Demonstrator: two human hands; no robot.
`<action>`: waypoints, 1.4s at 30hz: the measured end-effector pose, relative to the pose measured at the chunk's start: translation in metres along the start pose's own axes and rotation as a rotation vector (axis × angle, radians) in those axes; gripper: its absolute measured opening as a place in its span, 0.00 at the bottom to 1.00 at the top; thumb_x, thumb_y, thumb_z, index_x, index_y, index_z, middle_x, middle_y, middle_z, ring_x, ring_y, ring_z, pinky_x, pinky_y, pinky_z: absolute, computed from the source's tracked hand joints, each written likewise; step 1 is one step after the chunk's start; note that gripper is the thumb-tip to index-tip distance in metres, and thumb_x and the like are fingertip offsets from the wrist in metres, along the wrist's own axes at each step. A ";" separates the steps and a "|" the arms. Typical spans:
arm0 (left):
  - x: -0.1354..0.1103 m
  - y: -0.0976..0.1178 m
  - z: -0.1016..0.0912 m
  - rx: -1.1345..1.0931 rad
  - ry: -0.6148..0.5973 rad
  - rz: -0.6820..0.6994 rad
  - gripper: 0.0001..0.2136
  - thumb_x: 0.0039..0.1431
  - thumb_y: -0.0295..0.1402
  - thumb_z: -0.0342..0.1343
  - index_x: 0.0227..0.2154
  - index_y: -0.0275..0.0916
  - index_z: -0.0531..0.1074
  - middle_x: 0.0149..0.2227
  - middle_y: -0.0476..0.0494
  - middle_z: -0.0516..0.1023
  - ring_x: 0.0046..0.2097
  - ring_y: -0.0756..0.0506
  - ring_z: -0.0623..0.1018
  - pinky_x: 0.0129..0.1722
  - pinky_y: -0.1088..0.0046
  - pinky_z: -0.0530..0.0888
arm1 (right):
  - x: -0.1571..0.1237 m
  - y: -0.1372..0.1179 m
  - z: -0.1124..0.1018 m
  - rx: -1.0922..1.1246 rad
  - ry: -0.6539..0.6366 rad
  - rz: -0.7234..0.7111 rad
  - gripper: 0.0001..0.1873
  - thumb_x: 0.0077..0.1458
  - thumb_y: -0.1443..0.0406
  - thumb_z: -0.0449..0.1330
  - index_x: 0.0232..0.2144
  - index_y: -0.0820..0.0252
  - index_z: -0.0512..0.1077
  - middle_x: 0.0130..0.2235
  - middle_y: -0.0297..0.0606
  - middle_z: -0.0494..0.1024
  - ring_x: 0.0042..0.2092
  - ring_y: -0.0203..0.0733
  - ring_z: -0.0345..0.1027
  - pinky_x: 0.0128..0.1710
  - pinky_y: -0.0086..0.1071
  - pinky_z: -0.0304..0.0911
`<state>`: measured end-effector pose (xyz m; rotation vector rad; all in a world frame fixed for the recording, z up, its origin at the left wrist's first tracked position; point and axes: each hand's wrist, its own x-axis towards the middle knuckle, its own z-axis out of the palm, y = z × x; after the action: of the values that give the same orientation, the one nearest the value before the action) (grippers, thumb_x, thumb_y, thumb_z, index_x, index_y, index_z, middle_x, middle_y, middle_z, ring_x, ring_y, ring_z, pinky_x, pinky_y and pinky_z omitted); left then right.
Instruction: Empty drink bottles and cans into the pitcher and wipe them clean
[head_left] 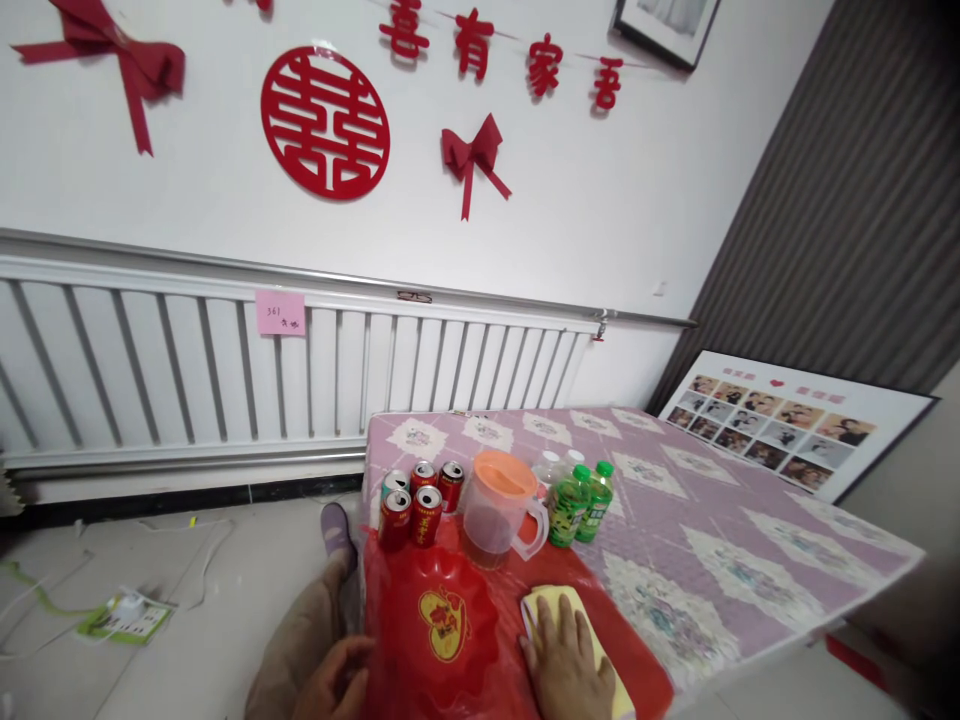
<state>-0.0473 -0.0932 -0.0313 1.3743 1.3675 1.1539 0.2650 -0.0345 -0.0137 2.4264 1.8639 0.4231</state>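
At the bottom centre, the right hand (566,662) lies flat on a yellow cloth (553,600), fingers (559,618) stretched out and gripping nothing. The cloth sits on the surface (712,520), just right of a red plate (442,612). At the lower left, the left hand (334,688) curls by the plate's edge, perhaps touching it; I cannot tell its grip. Cans (416,500), a jug (499,512) and bottles (581,502) stand above.

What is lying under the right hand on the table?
A yellow cloth lies under the right hand, which rests flat on it. The cloth lies on a red sheet. The palm covers the cloth's middle, so that part cannot be seen.
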 end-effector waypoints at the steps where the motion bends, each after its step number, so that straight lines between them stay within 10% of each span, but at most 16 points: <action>1: 0.004 0.005 0.002 0.021 0.033 0.014 0.16 0.55 0.43 0.53 0.43 0.43 0.74 0.44 0.42 0.81 0.47 0.40 0.79 0.48 0.65 0.76 | 0.000 0.000 0.001 -0.002 -0.001 0.001 0.28 0.63 0.55 0.49 0.63 0.51 0.59 0.69 0.45 0.52 0.67 0.54 0.46 0.55 0.52 0.54; 11: 0.035 -0.022 0.013 0.451 -0.047 0.273 0.40 0.43 0.42 0.64 0.61 0.38 0.59 0.65 0.32 0.57 0.67 0.32 0.57 0.63 0.53 0.61 | 0.000 -0.003 0.003 0.023 -0.049 0.007 0.29 0.63 0.54 0.49 0.64 0.51 0.58 0.69 0.44 0.51 0.68 0.54 0.44 0.56 0.53 0.51; 21: 0.028 -0.023 0.023 0.621 -0.073 0.229 0.41 0.40 0.38 0.68 0.60 0.39 0.61 0.68 0.29 0.45 0.66 0.26 0.56 0.60 0.46 0.62 | -0.002 -0.005 0.004 0.028 -0.049 0.020 0.29 0.62 0.53 0.50 0.64 0.51 0.58 0.69 0.44 0.51 0.67 0.54 0.43 0.57 0.53 0.48; 42: 0.021 0.005 0.037 0.795 -0.120 0.106 0.33 0.42 0.35 0.65 0.56 0.45 0.69 0.67 0.32 0.53 0.66 0.28 0.56 0.61 0.37 0.49 | -0.001 -0.007 0.000 0.071 -0.078 0.010 0.29 0.64 0.53 0.47 0.64 0.53 0.56 0.69 0.45 0.50 0.68 0.54 0.41 0.58 0.54 0.47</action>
<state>-0.0110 -0.0714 -0.0326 2.0440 1.7678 0.5705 0.2585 -0.0337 -0.0153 2.4593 1.8674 0.2632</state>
